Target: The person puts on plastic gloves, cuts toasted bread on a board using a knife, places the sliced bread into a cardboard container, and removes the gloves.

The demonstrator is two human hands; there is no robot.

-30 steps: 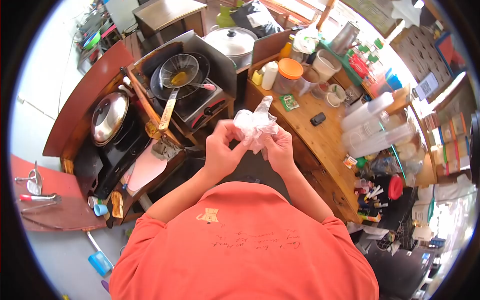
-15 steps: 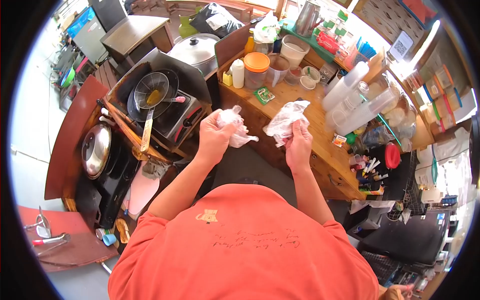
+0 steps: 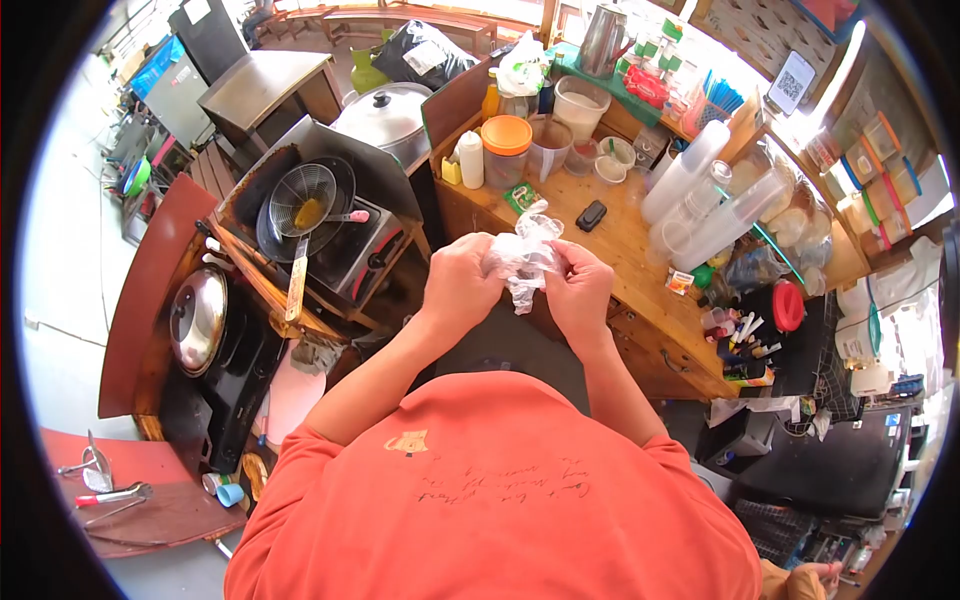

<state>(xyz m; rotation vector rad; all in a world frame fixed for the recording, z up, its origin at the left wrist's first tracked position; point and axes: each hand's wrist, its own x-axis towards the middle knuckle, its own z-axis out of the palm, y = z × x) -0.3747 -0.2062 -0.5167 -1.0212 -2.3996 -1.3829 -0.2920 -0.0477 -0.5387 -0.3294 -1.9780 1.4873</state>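
Both my hands meet in front of my chest around crumpled, thin clear plastic bags [image 3: 525, 262]. From the left side my left hand [image 3: 462, 278] pinches the plastic. My right hand [image 3: 580, 285] grips it from the right with thumb and fingers. Where one bag ends and another begins I cannot make out. Just beyond my hands, on the wooden counter [image 3: 640, 245], lie a small black object [image 3: 592, 215] and a green packet [image 3: 521, 197].
Left of me a skimmer [image 3: 303, 200] rests over a wok on a gas stove [image 3: 375, 245]. At the back of the counter stand an orange-lidded jar [image 3: 507, 150], a white squeeze bottle [image 3: 470, 160] and stacked plastic cups [image 3: 690, 175]. A lidded pan [image 3: 200, 320] sits lower left.
My hands, apart with crumpled plastic in each, have come together so the plastic bunches between them. The small black object on the counter is now uncovered.
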